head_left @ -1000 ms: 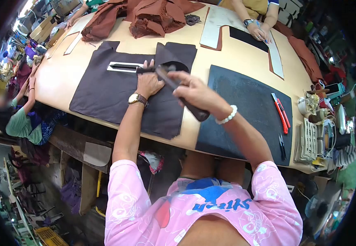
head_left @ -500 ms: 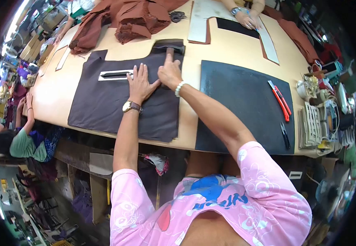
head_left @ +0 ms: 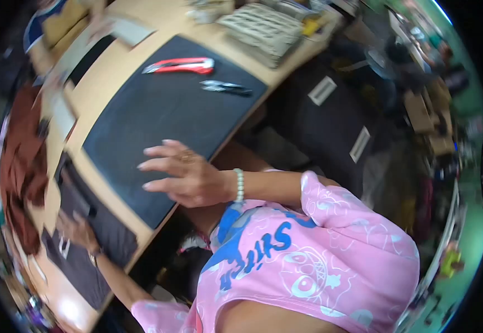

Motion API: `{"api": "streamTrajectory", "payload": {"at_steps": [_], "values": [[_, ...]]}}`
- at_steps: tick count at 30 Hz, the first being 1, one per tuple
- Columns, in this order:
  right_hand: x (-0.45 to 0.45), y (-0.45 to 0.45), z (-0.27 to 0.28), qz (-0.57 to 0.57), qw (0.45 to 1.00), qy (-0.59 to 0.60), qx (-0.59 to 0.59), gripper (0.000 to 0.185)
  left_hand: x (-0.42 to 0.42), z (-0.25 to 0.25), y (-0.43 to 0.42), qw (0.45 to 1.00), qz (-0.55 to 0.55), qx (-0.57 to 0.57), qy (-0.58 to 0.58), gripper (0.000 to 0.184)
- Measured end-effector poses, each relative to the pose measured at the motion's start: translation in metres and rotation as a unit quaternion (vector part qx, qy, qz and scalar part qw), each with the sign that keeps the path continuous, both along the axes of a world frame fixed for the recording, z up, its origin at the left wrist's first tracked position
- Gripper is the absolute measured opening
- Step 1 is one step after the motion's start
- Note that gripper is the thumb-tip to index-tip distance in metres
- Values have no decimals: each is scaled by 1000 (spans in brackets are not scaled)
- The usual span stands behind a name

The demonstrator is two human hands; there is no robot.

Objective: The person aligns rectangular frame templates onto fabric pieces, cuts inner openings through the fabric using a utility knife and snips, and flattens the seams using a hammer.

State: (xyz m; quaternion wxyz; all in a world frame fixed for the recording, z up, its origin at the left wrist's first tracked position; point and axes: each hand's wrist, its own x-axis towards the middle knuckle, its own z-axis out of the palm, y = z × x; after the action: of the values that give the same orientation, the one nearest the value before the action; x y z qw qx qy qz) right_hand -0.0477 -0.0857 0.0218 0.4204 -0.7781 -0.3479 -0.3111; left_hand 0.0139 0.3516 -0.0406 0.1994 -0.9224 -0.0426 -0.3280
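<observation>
Over the dark mat [head_left: 147, 122], the right hand [head_left: 188, 175] hangs empty, its fingers loosely spread. On the dark cloth [head_left: 113, 230], the left hand [head_left: 77, 230] lies open, fingers apart, gripping nothing. The cloth rests on the tabletop [head_left: 111, 192] beside the mat, which bears a red cutter [head_left: 184, 66] near small black snips [head_left: 227, 87]. Beyond lies rust-brown fabric [head_left: 22, 161].

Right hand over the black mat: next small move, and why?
I'd probably reach the right hand across the black mat to the dark-handled tool. The hand looks empty, fingers spread; the tool lies loose near the mat's edge, with bare mat between. The left hand is at the dark cloth. Which tool is wanted isn't certain.
</observation>
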Motion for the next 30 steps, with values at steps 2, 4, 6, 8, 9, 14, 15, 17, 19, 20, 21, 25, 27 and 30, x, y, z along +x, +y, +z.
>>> {"api": "streamTrajectory", "payload": {"at_steps": [2, 4, 6, 8, 9, 14, 15, 17, 19, 20, 21, 25, 27, 30], "values": [[-21, -68, -15, -111, 993, 32, -4, 30, -4, 4, -10, 997, 77, 7, 1, 51], [-43, -128, -42, -247, 966, 72, -5, 24, -6, 6, -13, 996, 70, -52, -21, 52], [-68, -178, -65, -379, 917, 121, -19, 20, 4, 11, -29, 988, 16, -153, -16, 54], [-92, -227, -86, -468, 867, 168, -37, 19, -7, 20, -71, 967, -31, -252, 12, 55], [-102, -251, -97, -497, 846, 187, -44, 19, -14, 29, -102, 964, -55, -257, 38, 55], [-141, -341, -134, -568, 782, 219, -132, 20, -39, 42, -243, 946, -168, -241, 137, 58], [-145, -353, -134, -568, 775, 234, -150, 22, -43, 40, -265, 943, -158, -247, 158, 59], [-153, -376, -137, -555, 771, 256, -176, 24, -49, 34, -295, 936, -134, -258, 198, 60], [-156, -393, -135, -521, 775, 285, -214, 29, -52, 29, -312, 937, -91, -252, 226, 61], [-155, -400, -136, -505, 781, 284, -233, 30, -53, 26, -315, 936, -68, -248, 239, 61], [-152, -402, -134, -488, 787, 282, -251, 31, -54, 23, -313, 935, -71, -253, 240, 61], [-138, -404, -118, -363, 792, 350, -344, 49, -51, 18, -303, 931, -84, -258, 243, 60], [-129, -419, -121, -331, 789, 364, -368, 50, -51, 18, -304, 930, -87, -258, 246, 59], [-116, -424, -115, -297, 772, 413, -382, 42, -52, 21, -307, 929, -85, -261, 247, 58]]}}
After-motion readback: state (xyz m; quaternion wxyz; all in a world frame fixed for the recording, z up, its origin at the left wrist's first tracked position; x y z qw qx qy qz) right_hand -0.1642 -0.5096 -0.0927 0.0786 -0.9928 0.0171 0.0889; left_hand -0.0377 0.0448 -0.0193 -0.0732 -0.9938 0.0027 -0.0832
